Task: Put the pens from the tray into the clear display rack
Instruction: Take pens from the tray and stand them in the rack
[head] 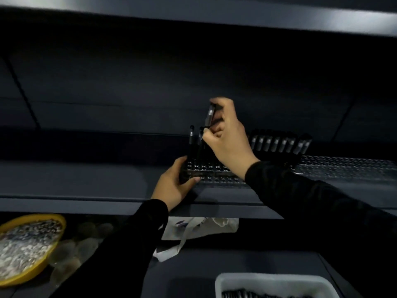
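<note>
Between the thumb and fingers of your right hand (227, 134) sits a dark pen (209, 115), pinched tight and standing almost straight up, just above the clear rack (214, 173) on the shelf (86, 179). Your left hand (175, 186) holds the left end of the rack, fingers curled round its side and thumb lying along its front edge. Two pens (191, 139) stand in the rack just left of your right fingers, more pens (279, 145) stand to their right, and the white tray (277, 283) sits low down, well below both hands.

We see a dark pen (209, 115) held nearly upright above the clear display rack (214, 175) on the shelf, two pens (191, 143) standing in it; the white tray (277, 283) holds more.
</note>
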Motion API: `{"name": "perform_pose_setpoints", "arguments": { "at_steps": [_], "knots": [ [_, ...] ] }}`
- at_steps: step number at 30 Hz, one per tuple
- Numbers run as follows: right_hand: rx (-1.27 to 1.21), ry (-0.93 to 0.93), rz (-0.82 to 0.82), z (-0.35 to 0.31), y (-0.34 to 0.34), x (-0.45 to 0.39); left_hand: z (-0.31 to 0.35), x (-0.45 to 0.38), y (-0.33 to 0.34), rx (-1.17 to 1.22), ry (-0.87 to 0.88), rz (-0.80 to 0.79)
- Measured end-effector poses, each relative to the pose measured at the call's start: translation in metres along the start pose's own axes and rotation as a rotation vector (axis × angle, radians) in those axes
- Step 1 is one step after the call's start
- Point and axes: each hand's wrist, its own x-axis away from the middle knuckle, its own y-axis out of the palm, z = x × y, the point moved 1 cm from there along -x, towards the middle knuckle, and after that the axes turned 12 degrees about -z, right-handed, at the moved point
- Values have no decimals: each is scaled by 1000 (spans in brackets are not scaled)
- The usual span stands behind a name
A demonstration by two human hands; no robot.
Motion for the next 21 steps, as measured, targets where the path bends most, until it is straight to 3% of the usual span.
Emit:
{"name": "perform_pose_setpoints", "arguments": {
  "at_steps": [7, 13, 21],
  "knots": [
    [242, -9, -91, 14, 18, -13, -1, -2, -1, -40, -12, 5],
    [251, 2, -84, 18, 16, -12, -4, -2, 0, -44, -4, -6],
    [304, 45, -203, 27, 20, -1, -2, -3, 0, -77, -15, 1]
  ]
}}
